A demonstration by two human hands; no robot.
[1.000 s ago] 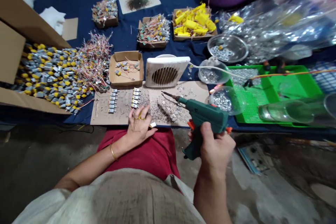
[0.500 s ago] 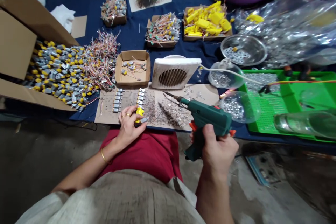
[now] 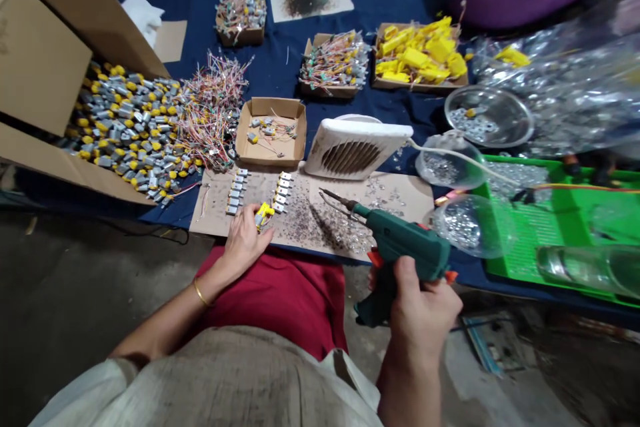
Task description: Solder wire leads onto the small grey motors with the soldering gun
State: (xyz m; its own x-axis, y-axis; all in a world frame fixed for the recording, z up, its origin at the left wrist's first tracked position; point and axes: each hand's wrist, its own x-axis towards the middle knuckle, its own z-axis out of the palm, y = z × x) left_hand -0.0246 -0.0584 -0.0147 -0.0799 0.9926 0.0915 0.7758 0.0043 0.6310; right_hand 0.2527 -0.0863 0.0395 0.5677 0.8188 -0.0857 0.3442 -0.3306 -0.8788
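My left hand [image 3: 246, 238] pinches a small yellow plastic piece [image 3: 264, 213] at the front edge of the cardboard sheet [image 3: 295, 230]. Just beyond its fingers stand two short rows of small silver motors, a left row [image 3: 236, 192] and a right row [image 3: 283, 192]. In my right hand [image 3: 425, 300] is a dark green soldering gun [image 3: 410, 240], its fingers wrapped round the handle. The gun's thin tip points left over the sheet, in front of a white vented fan [image 3: 357, 149]. Part of the yellow piece is covered by my left fingers.
An open carton [image 3: 115, 180] of motors lies at the left. Behind the sheet are a small box [image 3: 270, 155] with wired motors and a box [image 3: 420, 85] of yellow parts. A steel bowl [image 3: 525, 123] and a green tray [image 3: 565, 213] stand at the right.
The view has shifted, so most things sit further right. My left hand has turned the yellow piece, and the grey end that stuck out to the right no longer shows there.
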